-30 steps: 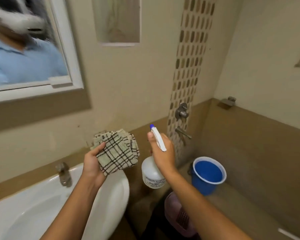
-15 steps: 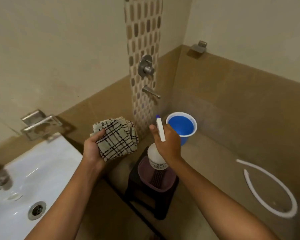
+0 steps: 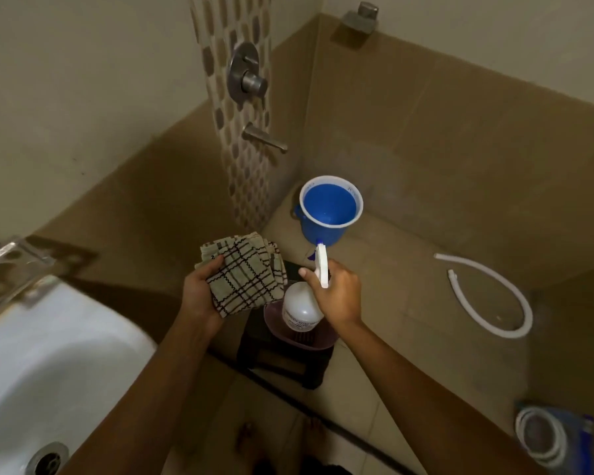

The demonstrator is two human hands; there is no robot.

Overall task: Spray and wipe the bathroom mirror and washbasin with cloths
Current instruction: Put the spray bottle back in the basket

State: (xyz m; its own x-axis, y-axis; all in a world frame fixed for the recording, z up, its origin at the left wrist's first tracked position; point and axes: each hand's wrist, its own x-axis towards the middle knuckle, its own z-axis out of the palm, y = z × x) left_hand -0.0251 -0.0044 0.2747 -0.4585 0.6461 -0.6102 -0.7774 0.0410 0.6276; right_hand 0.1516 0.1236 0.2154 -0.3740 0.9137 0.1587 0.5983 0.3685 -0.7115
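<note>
Cream upper walls [image 3: 83, 80] meet a brown tiled band [image 3: 443, 149] below. A mosaic strip [image 3: 220, 132] carries a metal shower valve [image 3: 246, 78] and spout [image 3: 263, 138]. Beige tiled floor [image 3: 408, 320], dimly lit, holds a blue bucket [image 3: 330, 209], a white hose [image 3: 487, 296] and a dark stool [image 3: 282, 361].

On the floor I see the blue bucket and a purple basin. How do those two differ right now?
The blue bucket stands on the floor by the wall; the purple basin sits on a dark stool. The bucket is deep and in full view; the basin looks shallower and is partly hidden by the spray bottle in the right hand. Both are round and open-topped.
</note>
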